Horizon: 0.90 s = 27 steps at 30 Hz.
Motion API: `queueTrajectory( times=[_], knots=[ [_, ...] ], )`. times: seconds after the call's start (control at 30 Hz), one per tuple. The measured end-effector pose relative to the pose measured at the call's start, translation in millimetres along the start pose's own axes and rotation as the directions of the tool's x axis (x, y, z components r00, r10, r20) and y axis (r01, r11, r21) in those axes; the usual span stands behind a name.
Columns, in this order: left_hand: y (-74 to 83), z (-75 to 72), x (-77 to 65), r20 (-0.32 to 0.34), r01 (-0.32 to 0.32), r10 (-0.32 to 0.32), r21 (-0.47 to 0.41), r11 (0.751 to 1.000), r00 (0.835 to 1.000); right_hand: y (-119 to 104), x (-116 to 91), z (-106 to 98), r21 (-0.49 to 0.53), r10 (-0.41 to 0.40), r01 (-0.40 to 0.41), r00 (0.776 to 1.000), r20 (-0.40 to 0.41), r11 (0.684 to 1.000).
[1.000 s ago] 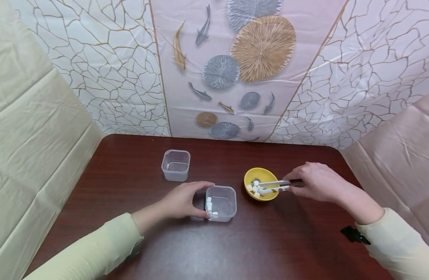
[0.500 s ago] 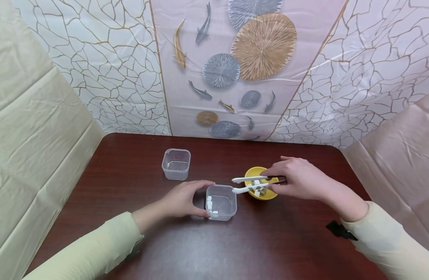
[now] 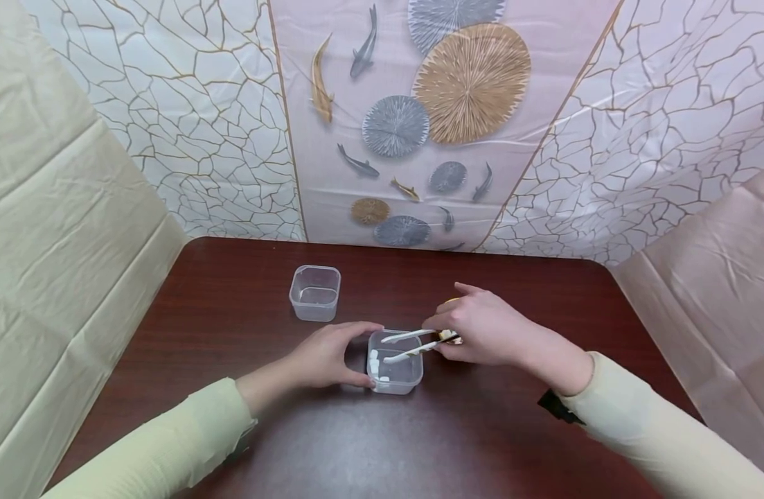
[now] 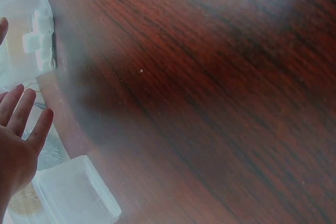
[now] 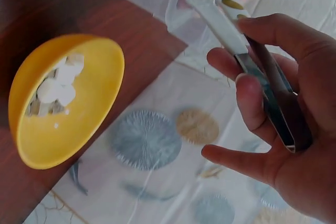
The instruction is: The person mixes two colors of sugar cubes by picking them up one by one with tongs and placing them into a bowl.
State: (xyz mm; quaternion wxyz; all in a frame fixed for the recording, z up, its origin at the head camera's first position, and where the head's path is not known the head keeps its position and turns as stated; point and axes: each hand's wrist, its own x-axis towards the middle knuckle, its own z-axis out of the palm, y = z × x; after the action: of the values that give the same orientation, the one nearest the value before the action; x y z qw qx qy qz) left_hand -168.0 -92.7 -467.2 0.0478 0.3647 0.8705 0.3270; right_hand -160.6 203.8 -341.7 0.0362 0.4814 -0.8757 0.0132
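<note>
My left hand holds a clear square plastic container at its left side, thumb at the near corner and index finger at the far one. Several small white pieces, like mini marshmallows, lie along its left wall. My right hand grips a pair of tongs with white tips. Those tips stand apart over the container, and nothing shows between them. Behind the right hand the yellow bowl is mostly hidden in the head view. The right wrist view shows white pieces and greyish cubes inside it.
A second clear container with nothing visible in it stands farther back on the dark wooden table. Patterned cloth hangs behind the table's far edge, with plain beige cloth at the left side.
My right hand has carried the tongs leftward from inside the yellow bowl to over the near container. The left hand and both containers have stayed in place.
</note>
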Motion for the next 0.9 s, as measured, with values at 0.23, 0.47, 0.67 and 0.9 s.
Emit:
queueTrajectory(
  times=[0.23,0.47,0.67,0.9],
  knots=[
    [-0.5,0.5,0.6,0.003,0.003,-0.003,-0.012,1.000,1.000,-7.3,12.7,9.6,-0.154,-0.050,0.051,0.999,0.007,0.987],
    [0.5,-0.4,0.5,0.000,0.002,-0.002,-0.010,1.000,1.000,-11.5,20.4,15.0,-0.280,-0.109,0.111,0.994,0.020,0.954],
    [0.6,-0.1,0.4,-0.003,-0.004,0.004,-0.005,1.000,1.000,-15.6,26.6,19.3,-0.351,-0.172,0.170,0.985,0.027,0.921],
    [0.0,0.5,0.5,-0.011,-0.007,0.007,0.000,1.000,1.000,-17.9,34.1,17.3,-0.366,-0.176,0.188,0.982,0.067,0.912]
  ],
)
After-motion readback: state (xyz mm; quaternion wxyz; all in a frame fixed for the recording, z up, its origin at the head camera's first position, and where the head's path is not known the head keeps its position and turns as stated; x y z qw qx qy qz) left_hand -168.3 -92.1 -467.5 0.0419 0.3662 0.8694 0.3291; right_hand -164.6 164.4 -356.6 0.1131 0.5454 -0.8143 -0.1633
